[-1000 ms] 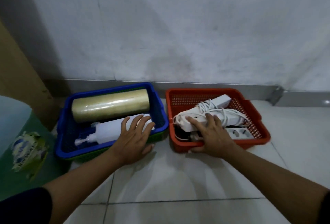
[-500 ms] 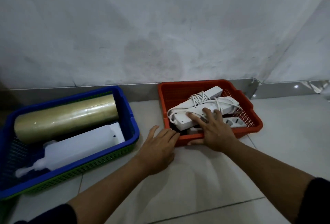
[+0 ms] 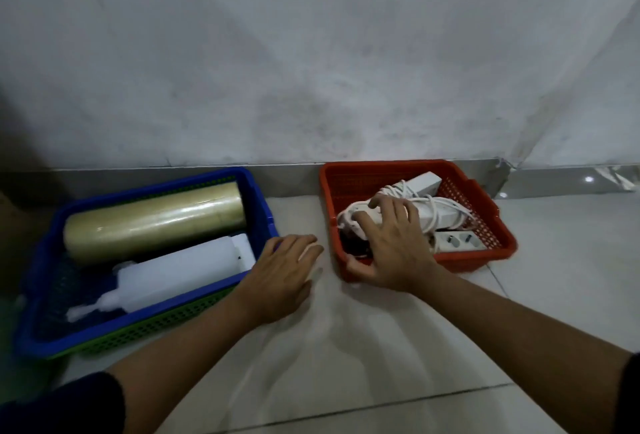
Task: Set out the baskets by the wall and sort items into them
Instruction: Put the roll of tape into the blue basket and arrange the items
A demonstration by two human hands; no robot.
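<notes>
A red basket (image 3: 485, 206) stands against the wall on the right and holds white power strips (image 3: 438, 217) wound in their cords. My right hand (image 3: 391, 250) clasps its front left corner, thumb on the outer wall, fingers lying over a power strip. To the left, a blue basket (image 3: 261, 203) sits nested in a green basket (image 3: 156, 328). It holds a roll of clear film (image 3: 156, 222) and a white bottle (image 3: 180, 271) lying on its side. My left hand (image 3: 280, 277) rests flat on the floor tiles between the two baskets, holding nothing, fingertips near the blue basket's right corner.
A grey wall with a metal skirting strip (image 3: 554, 179) runs behind both baskets and turns a corner at the right. Pale floor tiles (image 3: 346, 364) spread in front. A brown panel (image 3: 14, 212) edges the far left.
My left hand came off the blue basket and moved right onto the floor. A gap opened between the two baskets. My right hand stayed on the red basket's corner.
</notes>
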